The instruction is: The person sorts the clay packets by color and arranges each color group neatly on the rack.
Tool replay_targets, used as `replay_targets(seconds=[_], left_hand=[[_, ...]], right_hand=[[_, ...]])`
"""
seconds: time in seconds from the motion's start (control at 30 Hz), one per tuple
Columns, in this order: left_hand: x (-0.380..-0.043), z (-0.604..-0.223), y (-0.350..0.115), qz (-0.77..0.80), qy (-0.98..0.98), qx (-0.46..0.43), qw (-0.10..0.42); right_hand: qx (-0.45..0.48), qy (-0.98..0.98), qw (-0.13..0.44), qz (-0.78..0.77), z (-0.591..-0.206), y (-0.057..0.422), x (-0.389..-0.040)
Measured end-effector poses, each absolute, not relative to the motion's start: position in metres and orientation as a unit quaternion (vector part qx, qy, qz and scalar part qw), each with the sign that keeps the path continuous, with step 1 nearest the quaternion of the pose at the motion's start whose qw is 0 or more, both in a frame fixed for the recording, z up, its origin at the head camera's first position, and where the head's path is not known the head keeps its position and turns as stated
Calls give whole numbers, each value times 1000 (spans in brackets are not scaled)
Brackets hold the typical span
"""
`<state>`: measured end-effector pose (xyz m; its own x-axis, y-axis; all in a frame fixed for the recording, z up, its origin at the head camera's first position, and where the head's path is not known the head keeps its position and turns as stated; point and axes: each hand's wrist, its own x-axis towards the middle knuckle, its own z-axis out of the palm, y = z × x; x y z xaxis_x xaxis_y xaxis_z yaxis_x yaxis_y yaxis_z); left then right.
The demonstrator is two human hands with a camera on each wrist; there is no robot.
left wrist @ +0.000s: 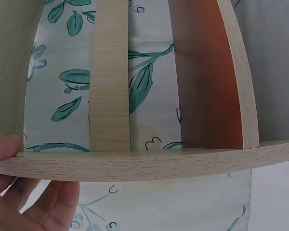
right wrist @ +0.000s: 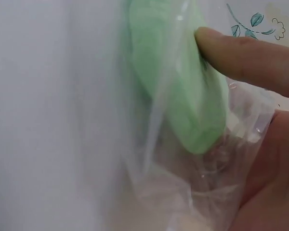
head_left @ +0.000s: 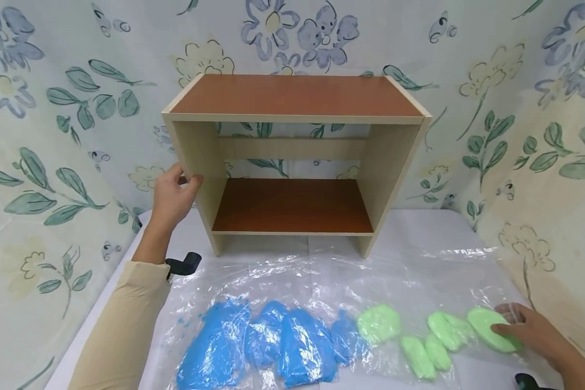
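Note:
A small two-tier wooden shelf (head_left: 292, 96), pale at the edges with red-brown boards, stands on the white table. My left hand (head_left: 171, 197) grips the front edge of its left side panel (left wrist: 173, 163); the left wrist view shows the thumb inside and the fingers outside. At the lower right, my right hand (head_left: 531, 330) pinches a flattened light green clay-like lump (head_left: 492, 329). Up close, the thumb (right wrist: 245, 57) presses on this green lump (right wrist: 168, 72), with clear plastic film (right wrist: 159, 192) between it and the palm. Some of the right fingers are hidden behind the film.
A clear plastic sheet (head_left: 400, 281) covers the table front. Several blue lumps (head_left: 304, 346) lie there at left and centre, with more green lumps (head_left: 379, 324) to their right. Flower-patterned cloth (head_left: 492, 162) hangs close behind the shelf and along both sides.

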<state>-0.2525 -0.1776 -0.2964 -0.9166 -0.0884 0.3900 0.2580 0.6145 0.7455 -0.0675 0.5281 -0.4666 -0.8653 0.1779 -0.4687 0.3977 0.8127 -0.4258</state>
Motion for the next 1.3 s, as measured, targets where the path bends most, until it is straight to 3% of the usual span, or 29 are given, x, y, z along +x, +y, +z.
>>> replay_targets(seconds=[0.23, 0.5, 1.0, 1.3], left_hand=[[-258, -300, -170, -439, -871, -63, 212], [-257, -298, -168, -443, -872, -57, 201], [-256, -295, -176, -450, -869, -53, 199], [-259, -309, -181, -430, -868, -77, 237]], right_hand=[[145, 940, 164, -263, -467, 532, -64], [160, 937, 173, -257, -457, 530, -65], [108, 944, -8, -311, -409, 497, -84], [138, 934, -55, -324, -381, 469, -96]])
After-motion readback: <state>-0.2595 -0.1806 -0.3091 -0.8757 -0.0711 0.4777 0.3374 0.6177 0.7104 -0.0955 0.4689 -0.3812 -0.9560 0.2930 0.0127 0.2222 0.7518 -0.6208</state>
